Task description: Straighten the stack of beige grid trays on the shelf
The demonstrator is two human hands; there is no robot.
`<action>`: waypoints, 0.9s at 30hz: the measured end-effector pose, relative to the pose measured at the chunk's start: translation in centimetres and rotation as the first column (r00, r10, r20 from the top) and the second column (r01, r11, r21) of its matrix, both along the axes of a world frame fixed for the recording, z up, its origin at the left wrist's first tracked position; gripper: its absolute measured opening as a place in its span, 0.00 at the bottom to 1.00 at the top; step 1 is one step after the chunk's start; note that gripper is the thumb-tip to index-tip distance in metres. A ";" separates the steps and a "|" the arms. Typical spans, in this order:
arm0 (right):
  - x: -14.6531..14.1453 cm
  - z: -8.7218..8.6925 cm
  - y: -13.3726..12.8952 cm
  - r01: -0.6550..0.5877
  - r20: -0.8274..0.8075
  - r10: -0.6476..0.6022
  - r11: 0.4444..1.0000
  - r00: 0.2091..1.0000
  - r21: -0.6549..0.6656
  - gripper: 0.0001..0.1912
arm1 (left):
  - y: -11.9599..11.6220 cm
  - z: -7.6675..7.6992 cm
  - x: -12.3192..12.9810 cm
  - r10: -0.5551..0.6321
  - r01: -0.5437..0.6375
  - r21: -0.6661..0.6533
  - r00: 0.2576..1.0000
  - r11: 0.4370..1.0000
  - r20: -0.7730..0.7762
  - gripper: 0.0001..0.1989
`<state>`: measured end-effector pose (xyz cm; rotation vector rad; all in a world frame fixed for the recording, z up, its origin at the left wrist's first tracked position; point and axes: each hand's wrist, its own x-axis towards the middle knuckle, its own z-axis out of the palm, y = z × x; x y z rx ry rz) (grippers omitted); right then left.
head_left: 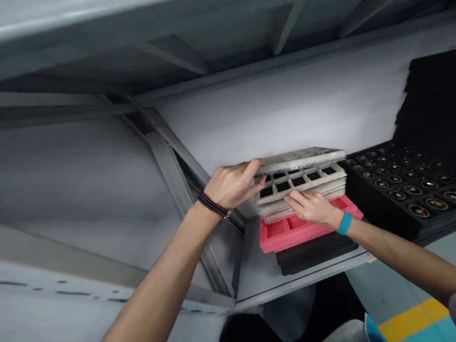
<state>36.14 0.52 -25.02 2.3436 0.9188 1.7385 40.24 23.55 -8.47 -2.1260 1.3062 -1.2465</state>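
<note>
Left fingers (253, 169) pinch the tilted upper tray (304, 158), while right fingers (296, 199) pinch the lower tray (322, 180) by its rim.

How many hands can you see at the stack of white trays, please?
2. The left hand grips the left end of the tilted top tray; the right hand is at the front edge of the tray below. No other hand shows.

The tilted top tray (304, 158) hides much of the pale tray (322, 181) beneath, the right edge cuts off the black tray (379, 204), and its round pieces (437, 203) are too small to identify.
</note>
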 end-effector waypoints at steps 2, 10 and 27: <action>0.1 -0.2 0.0 -0.005 -0.009 0.005 1.000 1.000 0.005 0.08 | 0.0 0.0 0.0 -0.016 0.016 0.003 1.000 1.000 -0.012 0.13; 0.3 -0.8 0.0 -0.046 -0.021 0.047 0.999 0.999 0.023 0.11 | 0.1 -0.3 0.3 -0.048 0.048 0.020 0.999 0.999 -0.005 0.10; -0.8 -1.1 -1.7 -0.217 -0.112 0.260 0.928 0.959 0.302 0.16 | 0.0 -2.5 0.3 -0.139 0.139 0.016 0.990 0.990 0.030 0.08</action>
